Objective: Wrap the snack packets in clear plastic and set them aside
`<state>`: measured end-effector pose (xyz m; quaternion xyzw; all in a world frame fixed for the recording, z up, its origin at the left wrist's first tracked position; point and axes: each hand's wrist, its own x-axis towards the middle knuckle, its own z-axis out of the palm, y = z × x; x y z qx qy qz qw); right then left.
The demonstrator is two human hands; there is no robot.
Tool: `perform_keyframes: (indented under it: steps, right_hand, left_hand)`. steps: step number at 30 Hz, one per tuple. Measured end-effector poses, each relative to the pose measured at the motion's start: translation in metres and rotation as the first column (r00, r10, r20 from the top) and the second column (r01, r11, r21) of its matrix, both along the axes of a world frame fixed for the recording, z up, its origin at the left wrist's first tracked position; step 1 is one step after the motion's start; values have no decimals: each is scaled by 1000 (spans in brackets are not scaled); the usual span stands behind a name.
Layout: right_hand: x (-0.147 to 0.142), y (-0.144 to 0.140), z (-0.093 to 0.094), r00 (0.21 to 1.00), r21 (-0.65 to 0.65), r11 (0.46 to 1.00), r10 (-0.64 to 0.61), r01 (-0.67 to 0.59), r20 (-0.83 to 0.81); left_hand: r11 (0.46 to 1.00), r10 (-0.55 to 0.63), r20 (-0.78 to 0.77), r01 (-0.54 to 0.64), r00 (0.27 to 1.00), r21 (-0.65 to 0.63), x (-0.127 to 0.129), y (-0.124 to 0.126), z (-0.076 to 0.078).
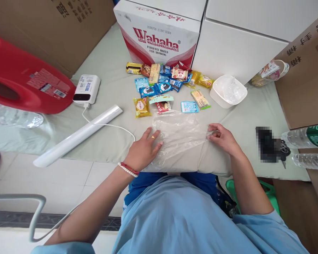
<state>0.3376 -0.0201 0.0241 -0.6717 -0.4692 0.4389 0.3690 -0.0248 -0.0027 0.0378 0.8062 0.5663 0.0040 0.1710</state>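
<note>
- Lying flat in front of the person, the clear plastic bag [180, 135] rests on the near edge of the counter [108, 137], which is covered with a pale cloth; its long axis runs from left to right, between the two hands.
- The left hand [144, 150] is laid on the left end of the bag, palm down, fingers stretched out and a little spread; it presses on the film and does not close around it.
- The right hand [222, 137] is at the right end, with the fingers curled; the thumb and fingertips seem to pinch the edge of the bag, but I cannot tell how firm this hold is.
- Both hands are at about the same distance from the bag's middle, so neither one is clearly nearer; the bag spans the gap between them.
- Behind the bag, farther from the person, is a scatter of small snack packets [164, 86]; the nearest ones lie just beside the far edge of the bag.
- A white bowl [228, 91] stands to the right of the snacks, well apart from the right hand.
- A white roll of film [79, 135] lies diagonally to the left, near the left hand but not touching it.
</note>
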Motion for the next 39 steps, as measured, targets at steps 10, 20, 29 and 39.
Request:
perform_keyframes:
  steps: [10,20,29,39]
  right_hand:
    - [-45,-1,52,815,231,855,310,-464,489]
    - [-21,-36,34,852,114,857,469,-503,234]
    - [15,-111,52,690,-241,701,710,-671,142]
    - [-49,-25,89,771,213,790,437,-575,464]
  left_hand:
    - [981,-105,-301,49,948,-187,28,-17,20]
    - [992,4,-287,-39,958,-119,15,-13,14]
    - [999,41,-96,-42,995,2,4,-17,-7]
    - [993,-53,105,64,993,-102,-22,-15,-16]
